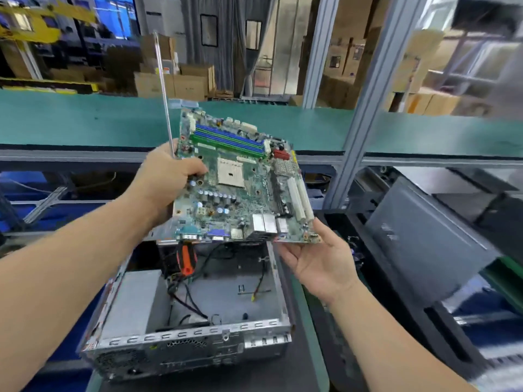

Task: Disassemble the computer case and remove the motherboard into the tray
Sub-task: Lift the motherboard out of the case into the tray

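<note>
Motherboard (240, 182) out, held in the air above the open case (198, 315).
Left hand (169, 176) grips its left edge along with a long screwdriver (164, 91); right hand (319, 264), fingers loose, props the near-right corner. Risk: one-sided grip slips, or the shaft scrapes components.

Both forearms extend forward and upward from the lower corners of the view, bare to the wrist. The left hand (167, 174) is raised with its back toward the camera, fingers curled over the left edge of the motherboard (243, 182). The right hand (319, 267) is palm-up, fingers extended beneath the board's near right corner, thumb resting at the edge.
</note>
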